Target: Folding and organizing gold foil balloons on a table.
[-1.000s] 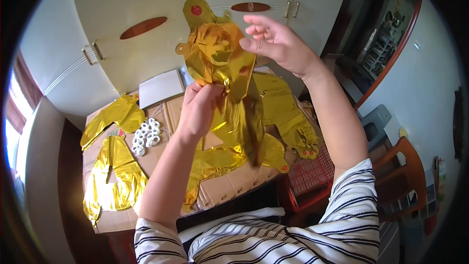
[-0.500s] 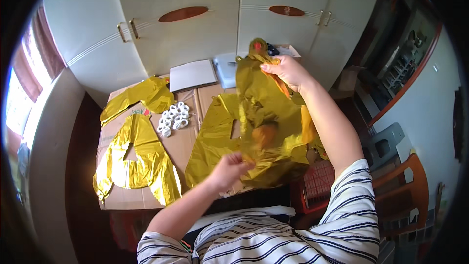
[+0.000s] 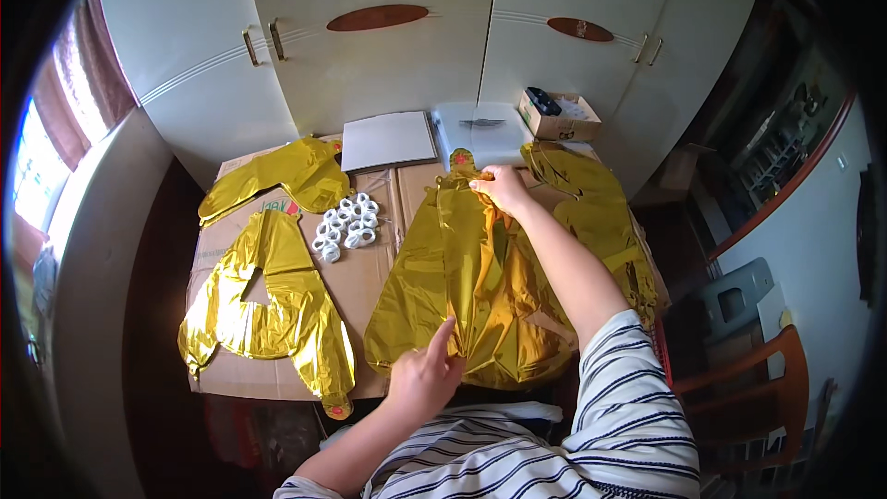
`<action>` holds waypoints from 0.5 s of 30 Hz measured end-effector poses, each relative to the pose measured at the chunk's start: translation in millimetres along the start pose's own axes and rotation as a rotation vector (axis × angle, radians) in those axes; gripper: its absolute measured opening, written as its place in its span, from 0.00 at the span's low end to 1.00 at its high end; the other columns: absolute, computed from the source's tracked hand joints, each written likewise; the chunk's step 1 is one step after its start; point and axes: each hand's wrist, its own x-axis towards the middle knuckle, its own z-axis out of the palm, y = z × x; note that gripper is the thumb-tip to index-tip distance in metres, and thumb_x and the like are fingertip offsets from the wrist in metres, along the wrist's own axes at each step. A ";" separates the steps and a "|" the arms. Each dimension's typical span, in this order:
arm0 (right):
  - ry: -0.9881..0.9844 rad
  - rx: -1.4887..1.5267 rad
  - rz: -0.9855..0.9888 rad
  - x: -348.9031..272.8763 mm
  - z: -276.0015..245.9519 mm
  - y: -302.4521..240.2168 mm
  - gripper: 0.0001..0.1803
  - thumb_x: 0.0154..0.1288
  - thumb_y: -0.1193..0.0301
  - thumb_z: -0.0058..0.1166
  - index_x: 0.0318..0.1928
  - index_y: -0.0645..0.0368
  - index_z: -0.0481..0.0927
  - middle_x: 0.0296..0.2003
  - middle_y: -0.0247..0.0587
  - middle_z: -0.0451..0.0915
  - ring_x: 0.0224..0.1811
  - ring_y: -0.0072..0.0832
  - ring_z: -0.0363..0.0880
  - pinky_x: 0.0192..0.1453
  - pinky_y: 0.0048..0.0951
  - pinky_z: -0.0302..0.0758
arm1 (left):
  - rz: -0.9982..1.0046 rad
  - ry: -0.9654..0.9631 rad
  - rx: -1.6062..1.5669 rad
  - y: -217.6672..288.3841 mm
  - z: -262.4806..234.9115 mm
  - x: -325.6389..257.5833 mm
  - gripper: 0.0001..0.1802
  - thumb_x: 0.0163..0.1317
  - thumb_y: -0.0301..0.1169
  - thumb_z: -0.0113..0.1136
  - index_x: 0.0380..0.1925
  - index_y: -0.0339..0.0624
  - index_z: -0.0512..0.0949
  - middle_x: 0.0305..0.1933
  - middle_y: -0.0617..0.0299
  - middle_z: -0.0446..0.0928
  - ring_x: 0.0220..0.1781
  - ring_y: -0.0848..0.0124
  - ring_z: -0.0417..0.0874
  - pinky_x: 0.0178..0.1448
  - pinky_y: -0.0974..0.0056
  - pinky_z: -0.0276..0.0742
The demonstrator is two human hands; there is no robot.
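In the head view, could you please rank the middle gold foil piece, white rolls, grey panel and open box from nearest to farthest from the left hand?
From the left hand:
1. Middle gold foil piece, right at the hand.
2. White rolls, ahead to the left.
3. Grey panel, beyond the rolls.
4. Open box, far back right.

The counter (image 3: 263, 381) is brown; the foil sheet (image 3: 420, 277) at its front edge is gold with orange folds. The foil piece (image 3: 285, 305) at its front left corner is gold, the rings (image 3: 331, 252) white. Shirt (image 3: 637, 407): white, dark stripes.
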 end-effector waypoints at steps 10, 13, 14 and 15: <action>0.135 0.090 -0.011 30.6 15.1 25.5 0.15 0.58 0.63 0.69 0.35 0.63 0.86 0.26 0.42 0.86 0.26 0.27 0.83 0.35 0.31 0.77 | 0.382 0.243 0.199 -54.4 3.3 10.8 0.29 0.56 0.40 0.69 0.58 0.44 0.76 0.61 0.51 0.75 0.68 0.51 0.71 0.74 0.42 0.59; 0.134 -0.078 0.018 24.5 16.4 12.5 0.13 0.58 0.62 0.68 0.36 0.60 0.87 0.30 0.47 0.86 0.33 0.36 0.85 0.41 0.37 0.79 | 0.413 0.252 0.188 -57.0 9.6 9.4 0.26 0.56 0.38 0.69 0.54 0.43 0.79 0.62 0.52 0.74 0.68 0.50 0.71 0.73 0.42 0.60; 0.140 -0.135 0.004 28.1 20.0 18.3 0.13 0.58 0.62 0.68 0.36 0.59 0.87 0.31 0.48 0.86 0.35 0.39 0.85 0.42 0.39 0.79 | 0.414 0.254 0.181 -55.6 10.1 9.3 0.25 0.55 0.38 0.69 0.54 0.43 0.79 0.62 0.52 0.75 0.68 0.50 0.71 0.73 0.42 0.61; 0.142 -0.191 -0.007 27.1 23.0 19.7 0.13 0.57 0.62 0.68 0.37 0.58 0.87 0.32 0.49 0.86 0.37 0.41 0.86 0.44 0.40 0.79 | 0.413 0.253 0.174 -54.7 10.1 8.6 0.25 0.55 0.38 0.69 0.53 0.43 0.79 0.62 0.52 0.75 0.68 0.50 0.71 0.73 0.42 0.61</action>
